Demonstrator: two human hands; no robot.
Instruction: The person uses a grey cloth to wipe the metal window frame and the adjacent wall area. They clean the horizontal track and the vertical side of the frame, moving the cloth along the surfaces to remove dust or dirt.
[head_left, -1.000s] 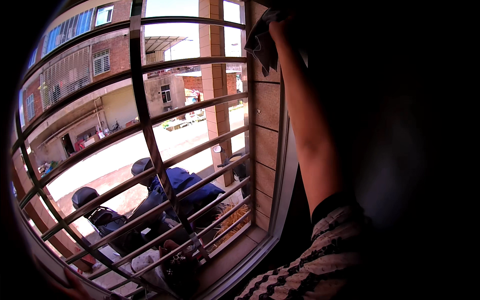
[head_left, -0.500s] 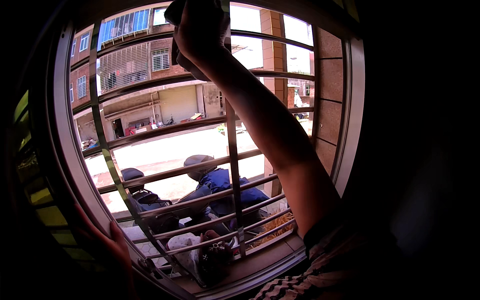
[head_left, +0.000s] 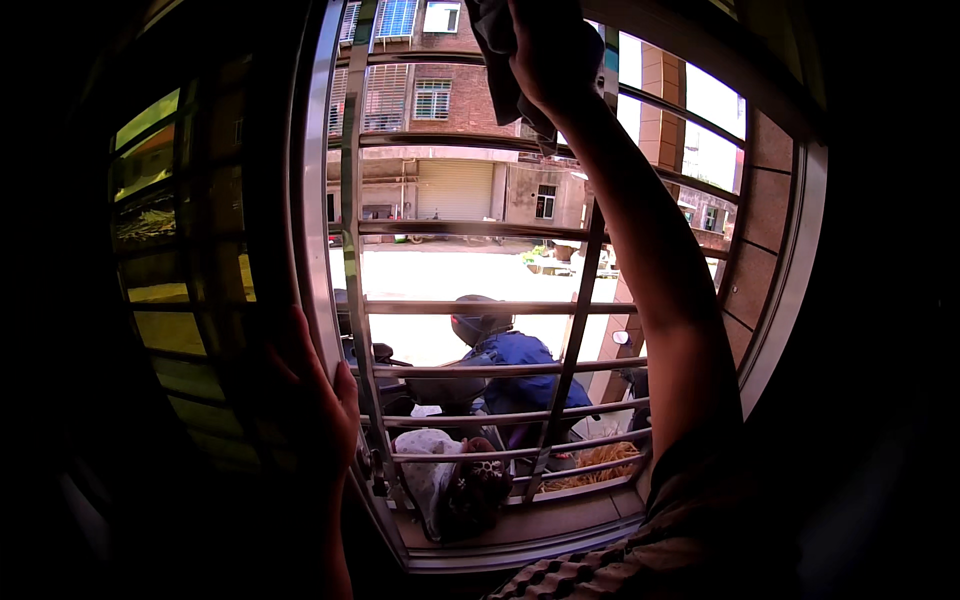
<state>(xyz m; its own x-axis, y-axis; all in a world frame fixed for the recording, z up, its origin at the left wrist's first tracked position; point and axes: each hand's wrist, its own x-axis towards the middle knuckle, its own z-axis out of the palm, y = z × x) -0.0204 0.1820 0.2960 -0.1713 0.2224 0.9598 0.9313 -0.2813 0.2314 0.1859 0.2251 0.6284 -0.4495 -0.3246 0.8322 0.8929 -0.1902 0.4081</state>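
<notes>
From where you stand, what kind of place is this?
Probably a room in a house or flat, at a barred window above a street. Outside are brick buildings and a helmeted rider on a scooter. The right hand holds a dark cloth up at the bars; the left hand rests on the window frame.

Dk grey cloth (head_left: 497,50), silver bars (head_left: 480,308)

The window opening is closed off by a metal grille (head_left: 470,310) of horizontal bars crossed by two uprights; the gaps between the bars are narrow slots, wider across the middle rows and tighter near the sill (head_left: 520,530). The right hand (head_left: 545,50) and its dark cloth (head_left: 500,60) fill the top slots. The left hand (head_left: 315,400) lies along the left window frame (head_left: 312,200), with the dark sliding pane (head_left: 180,300) blocking that side.
</notes>
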